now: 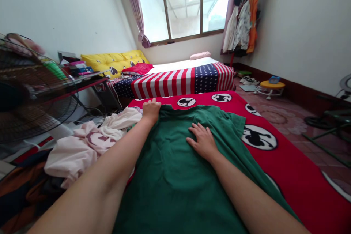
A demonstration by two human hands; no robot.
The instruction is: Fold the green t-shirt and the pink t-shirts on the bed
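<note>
The shirt (170,168) lies spread on the red cover (290,164), one sleeve toward two o'clock; at its eleven, the left hand (151,109) has its fingers closed on the cloth's edge; at one, the right hand (204,140) rests on it, fingers spread; a hard left pull under light right pressure could skew and crease it; the clothes pile (74,150) sits close at nine, so a leftward slip might tangle both; the bed (175,65) stands beyond at twelve.

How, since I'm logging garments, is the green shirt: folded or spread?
Largely spread: the shirt's body lies broad, one sleeve out; other unclear.
</note>
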